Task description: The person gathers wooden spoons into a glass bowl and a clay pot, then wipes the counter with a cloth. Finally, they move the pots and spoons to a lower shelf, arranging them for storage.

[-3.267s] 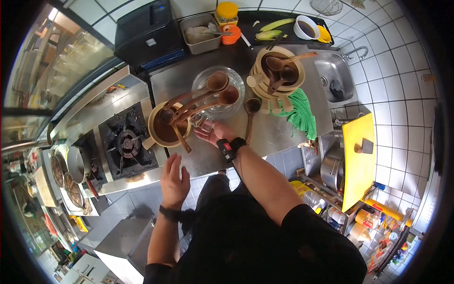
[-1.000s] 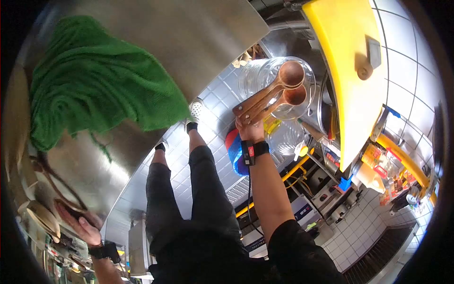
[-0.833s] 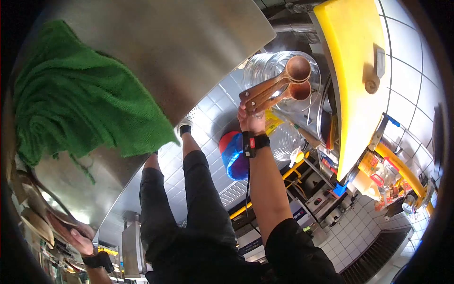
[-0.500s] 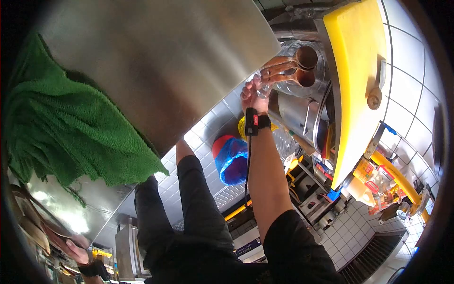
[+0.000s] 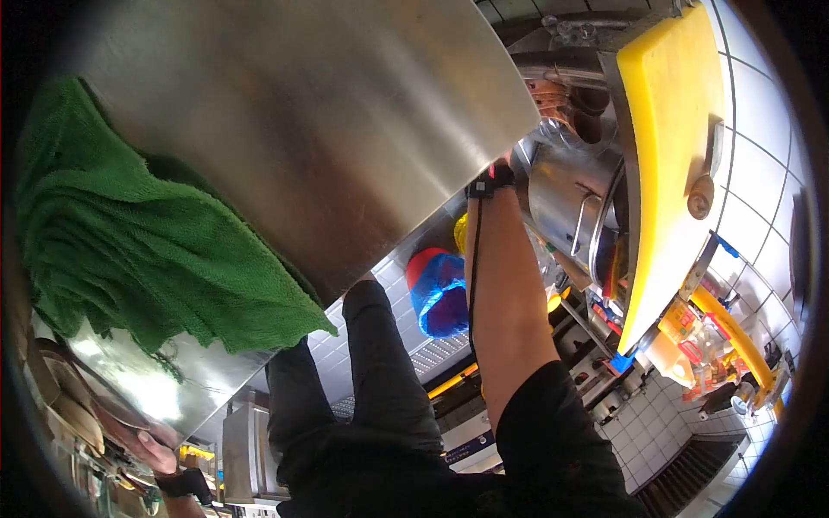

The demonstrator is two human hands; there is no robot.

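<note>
My right arm reaches up to the corner of the steel worktop [image 5: 345,112]. Past its wristband, my right hand [image 5: 503,169] is almost wholly hidden, so its fingers and any hold do not show. Just beyond it are brown cup-shaped vessels [image 5: 587,116], partly hidden by the worktop corner, above a clear plastic container. At the lower left, my left hand [image 5: 157,453] is closed on the edge of a brown dish [image 5: 117,432]. Other brown dishes [image 5: 73,419] lie beside that one. A green towel [image 5: 164,250] drapes over the worktop near the left side.
A steel pot [image 5: 566,194] with a handle stands right of my forearm. Beyond it is a yellow board [image 5: 669,129] with a spoon [image 5: 700,197] on it. A red and blue bag-like item [image 5: 440,293] is on the floor. Bottles and packets [image 5: 691,345] crowd the far right.
My right hand, earlier visible at the brown vessels, has slipped behind the worktop corner. The vessels are now more covered. The whole view has shifted slightly; my left hand stays at the brown dish.
</note>
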